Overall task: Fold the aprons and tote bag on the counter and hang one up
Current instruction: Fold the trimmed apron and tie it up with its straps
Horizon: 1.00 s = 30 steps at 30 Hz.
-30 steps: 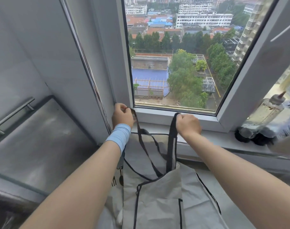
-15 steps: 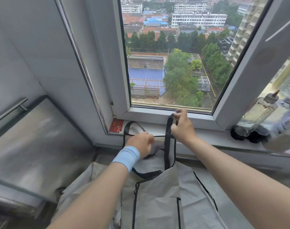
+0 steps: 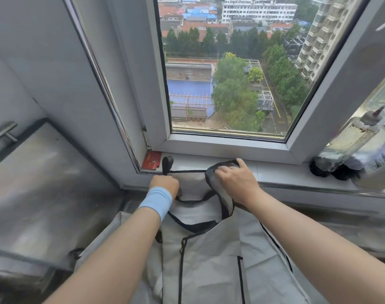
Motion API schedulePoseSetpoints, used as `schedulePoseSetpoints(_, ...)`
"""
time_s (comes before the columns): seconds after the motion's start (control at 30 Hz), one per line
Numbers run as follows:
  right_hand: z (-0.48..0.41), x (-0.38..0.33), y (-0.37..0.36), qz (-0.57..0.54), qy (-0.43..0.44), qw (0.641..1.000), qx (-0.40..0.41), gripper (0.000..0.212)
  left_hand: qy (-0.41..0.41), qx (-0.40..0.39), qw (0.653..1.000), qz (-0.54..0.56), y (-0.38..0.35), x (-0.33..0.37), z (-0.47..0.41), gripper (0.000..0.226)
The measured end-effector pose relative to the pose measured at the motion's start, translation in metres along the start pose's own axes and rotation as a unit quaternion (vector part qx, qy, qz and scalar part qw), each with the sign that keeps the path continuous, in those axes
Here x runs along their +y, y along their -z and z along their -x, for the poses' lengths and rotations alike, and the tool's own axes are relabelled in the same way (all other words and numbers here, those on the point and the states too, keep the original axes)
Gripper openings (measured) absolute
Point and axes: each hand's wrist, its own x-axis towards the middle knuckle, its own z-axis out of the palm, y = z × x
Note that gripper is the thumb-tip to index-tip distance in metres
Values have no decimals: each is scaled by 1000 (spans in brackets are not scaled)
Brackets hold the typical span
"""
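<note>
A grey apron (image 3: 204, 262) with black trim lies on the counter below the window, its top end up against the sill. My left hand (image 3: 165, 185), with a light blue wristband, grips a black strap (image 3: 166, 165) whose loop stands up above my fist. My right hand (image 3: 235, 182) holds the folded-over top corner of the grey fabric against the sill, thumb and fingers curled on it. A black strap runs taut between my two hands. More grey fabric spreads out to the lower left.
A white window sill (image 3: 274, 170) runs behind the fabric, under a large window. A red card (image 3: 151, 162) lies at the sill's left corner. Plastic bottles (image 3: 353, 148) stand at the right. A steel surface (image 3: 44, 189) with a bar handle (image 3: 3, 133) is on the left.
Both hands have come down from the window frame to the sill. My left hand let go of the upper strap and took it lower; my right hand brought the fabric's top corner down.
</note>
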Motion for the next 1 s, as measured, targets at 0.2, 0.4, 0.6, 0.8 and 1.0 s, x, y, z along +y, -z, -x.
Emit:
schedulePoseSetpoints(0.2, -14, 13, 23, -116, -184, 975, 36, 45, 61, 257, 893, 364, 6, -23, -8, 38)
schedulePoseSetpoints(0.4, 57, -37, 22, -193, -69, 968, 145, 13, 73, 294, 870, 389, -6, 10, 45, 34)
schedulePoseSetpoints(0.6, 145, -115, -29, -257, -30, 950, -176, 52, 24, 20, 935, 354, -78, 74, 88, 31)
schedulePoseSetpoints(0.8, 175, -130, -38, -272, 21, 936, -223, 33, 47, 6, 938, 344, -96, 89, 94, 38)
schedulePoseSetpoints(1.0, 129, -93, -26, -300, -96, 944, -100, 41, 5, -87, 929, 360, -86, 95, 72, 33)
